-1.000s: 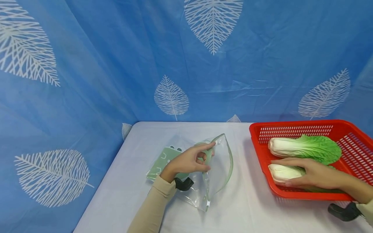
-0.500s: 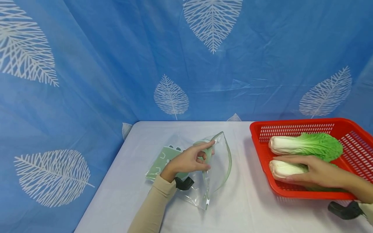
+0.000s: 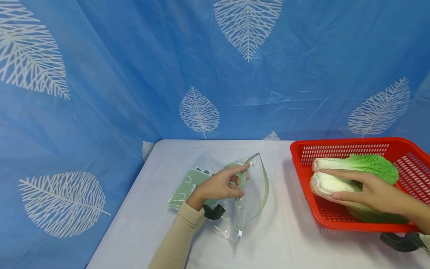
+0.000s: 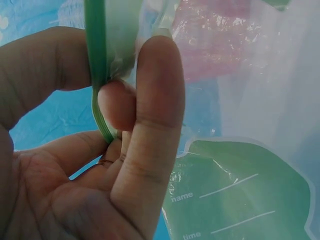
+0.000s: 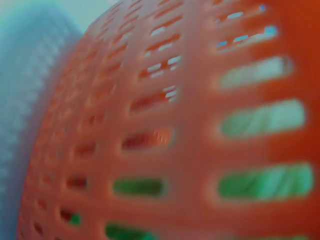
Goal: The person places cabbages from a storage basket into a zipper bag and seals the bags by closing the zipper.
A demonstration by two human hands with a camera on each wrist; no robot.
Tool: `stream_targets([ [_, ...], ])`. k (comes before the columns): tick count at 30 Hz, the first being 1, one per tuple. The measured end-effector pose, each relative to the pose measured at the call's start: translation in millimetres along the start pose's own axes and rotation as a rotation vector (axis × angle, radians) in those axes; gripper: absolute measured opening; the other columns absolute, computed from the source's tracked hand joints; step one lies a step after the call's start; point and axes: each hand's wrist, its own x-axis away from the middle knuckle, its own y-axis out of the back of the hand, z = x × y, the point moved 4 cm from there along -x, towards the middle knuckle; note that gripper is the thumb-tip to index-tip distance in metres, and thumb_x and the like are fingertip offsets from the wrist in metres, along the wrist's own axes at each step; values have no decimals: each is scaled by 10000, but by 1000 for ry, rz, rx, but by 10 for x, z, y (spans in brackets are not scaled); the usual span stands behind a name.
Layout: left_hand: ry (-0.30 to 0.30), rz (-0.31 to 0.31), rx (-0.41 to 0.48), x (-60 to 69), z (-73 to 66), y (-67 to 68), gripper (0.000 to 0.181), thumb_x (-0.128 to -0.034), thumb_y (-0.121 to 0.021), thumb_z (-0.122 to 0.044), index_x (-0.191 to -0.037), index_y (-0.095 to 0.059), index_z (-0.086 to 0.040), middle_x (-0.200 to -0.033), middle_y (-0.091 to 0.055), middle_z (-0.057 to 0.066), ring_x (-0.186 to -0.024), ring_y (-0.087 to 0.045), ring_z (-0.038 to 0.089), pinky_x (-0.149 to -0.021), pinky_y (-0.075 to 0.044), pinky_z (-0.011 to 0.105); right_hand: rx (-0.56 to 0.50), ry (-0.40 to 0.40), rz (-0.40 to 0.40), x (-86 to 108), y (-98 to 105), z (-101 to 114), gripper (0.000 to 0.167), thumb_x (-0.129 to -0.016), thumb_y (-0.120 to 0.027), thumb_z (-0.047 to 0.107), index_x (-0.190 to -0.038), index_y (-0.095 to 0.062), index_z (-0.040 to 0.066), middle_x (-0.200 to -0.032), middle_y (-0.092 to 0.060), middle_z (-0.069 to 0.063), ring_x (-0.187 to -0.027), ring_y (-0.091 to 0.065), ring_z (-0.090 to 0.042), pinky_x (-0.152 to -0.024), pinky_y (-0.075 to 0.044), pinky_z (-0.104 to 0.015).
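Left hand [image 3: 220,185]: fingers drawn close together, pinching the zip bag's green zip strip [image 4: 96,45], which passes between them in the left wrist view.
Zip bag [image 3: 256,198]: clear plastic, on the white tabletop [image 3: 279,246], its mouth gaping toward the basket.
Green panel [image 3: 189,184]: printed on the bag, partly behind the left forearm; "name" and "time" legible up close.
Right hand [image 3: 376,192]: thumb and fingers parted, gripping the near napa cabbage across its white stalk.
Near napa cabbage [image 3: 330,184]: inside the basket, stalk end leftward; whether it touches the floor there, I cannot tell.
Far napa cabbage [image 3: 373,166]: just behind it, green leaves rightward.
Red basket [image 3: 362,225]: right of the bag; its slotted wall fills most of the right wrist view.
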Motion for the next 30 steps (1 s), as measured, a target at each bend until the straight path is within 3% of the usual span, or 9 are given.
stream_targets([
  [4,2,0,-12,-3,2,-7,870,-933,-715,2,-1642,-230,-138,-1338,-453,68,-848,-482,104,-669,-485,225,27,14,-28,-20,94,105,732,-809,-883,197,-1477,-587,250,-1384,-469,337,-958,-524,28,-620,-431,-204],
  [9,6,7,-9,-2,-2,-16,876,-932,-715,7,-1643,-226,-141,-1375,-440,65,-853,-480,106,-668,-485,222,68,49,-57,-81,209,213,781,-803,-885,181,-1505,-553,256,-1447,-500,247,-1076,-469,129,-633,-500,-205],
  [13,4,10,-7,1,-18,-11,875,-936,-715,0,-1643,-217,-127,-1397,-431,66,-851,-480,107,-666,-483,227,66,45,-81,-91,253,258,779,-792,-893,158,-1494,-567,254,-1387,-455,352,-969,-511,54,-578,-479,-243],
  [16,-1,10,-2,0,-26,0,875,-938,-716,-6,-1644,-213,-128,-1410,-428,67,-847,-484,112,-669,-490,234,64,58,-122,-103,285,311,779,-756,-912,111,-1462,-604,226,-1375,-516,301,-935,-532,13,-571,-468,-250],
  [20,1,6,-2,4,-23,17,877,-939,-716,-9,-1645,-211,-136,-1423,-430,88,-844,-492,112,-674,-500,235,17,46,-140,-150,328,422,778,-743,-913,62,-1446,-620,224,-1390,-577,201,-1009,-536,16,-611,-493,-234],
  [24,5,5,-6,12,-25,16,875,-939,-717,-11,-1644,-214,-131,-1422,-434,92,-848,-494,110,-678,-502,232,-40,45,-117,-200,326,643,771,-768,-897,61,-1459,-605,236,-1397,-580,200,-1032,-540,-20,-627,-501,-244],
  [30,4,8,-3,13,-35,-4,865,-940,-712,-7,-1642,-216,-108,-1418,-429,86,-845,-484,94,-675,-490,226,-140,138,-113,-287,258,1083,776,-789,-860,-12,-1487,-567,157,-1453,-573,102,-1055,-565,-87,-652,-526,-246],
])
